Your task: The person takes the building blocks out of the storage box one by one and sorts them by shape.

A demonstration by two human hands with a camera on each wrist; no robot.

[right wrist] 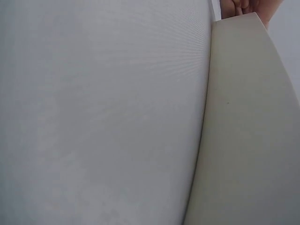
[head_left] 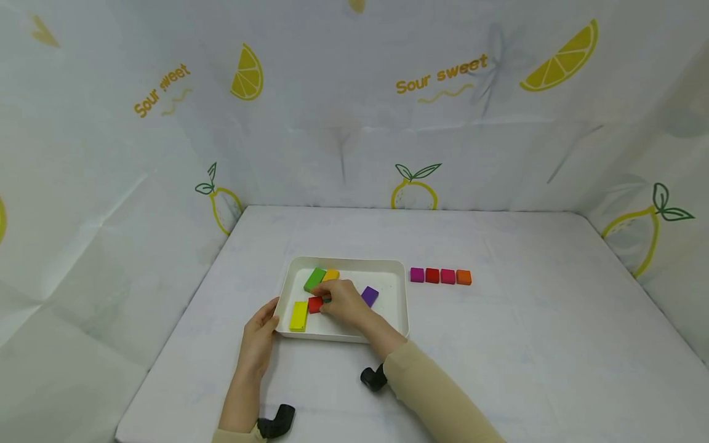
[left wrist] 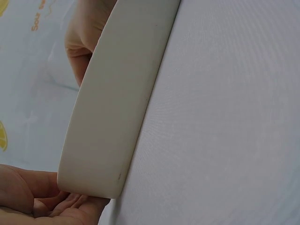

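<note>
A shallow white tray (head_left: 343,336) lies on the table with coloured blocks inside. My left hand (head_left: 260,335) grips its near left corner; in the left wrist view the thumb and fingers meet the end of the tray wall (left wrist: 110,93). Reaching in over the front rim, my right hand (head_left: 346,301) pinches a red block (head_left: 314,305) between thumb and forefinger. Part of a dark green block (head_left: 327,300) shows between those fingers. Around them lie a yellow block (head_left: 298,316), a green block (head_left: 314,279), an amber block (head_left: 331,274) and a purple block (head_left: 370,296).
Right of the tray, a row of small blocks runs sideways: purple (head_left: 417,275), red (head_left: 432,275), pink (head_left: 447,276) and orange (head_left: 463,277). A white cloth covers the table (head_left: 526,344). Lemon-printed sheets (head_left: 332,135) hang behind and at the sides.
</note>
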